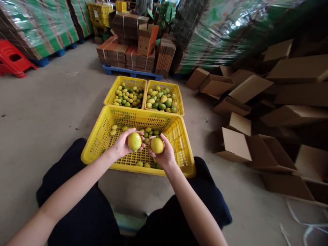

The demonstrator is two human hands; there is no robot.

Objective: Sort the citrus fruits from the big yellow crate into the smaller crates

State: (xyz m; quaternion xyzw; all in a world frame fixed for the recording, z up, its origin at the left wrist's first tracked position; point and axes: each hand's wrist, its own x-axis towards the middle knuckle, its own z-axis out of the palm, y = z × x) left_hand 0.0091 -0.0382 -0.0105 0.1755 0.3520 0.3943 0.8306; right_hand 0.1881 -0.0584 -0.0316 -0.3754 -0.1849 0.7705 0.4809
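Observation:
My left hand point(122, 144) holds a yellow-green lemon point(134, 141) above a large yellow plastic crate point(98, 141). My right hand point(164, 153) holds a second yellow lemon point(157, 145) right beside it; the two fruits are close but apart. Both hands hover over the crate, which has only a few lemons scattered along its far side and front edge. I sit on the floor with a dark-trousered leg on each side of the crate.
Behind the large crate stand two smaller yellow crates, the left crate point(112, 92) and the right crate point(179, 99), both full of yellow and green lemons. Loose cardboard boxes point(238, 143) pile up at right. Stacked flat cartons point(128, 56) on a blue pallet stand behind. A red stool point(12, 59) sits far left.

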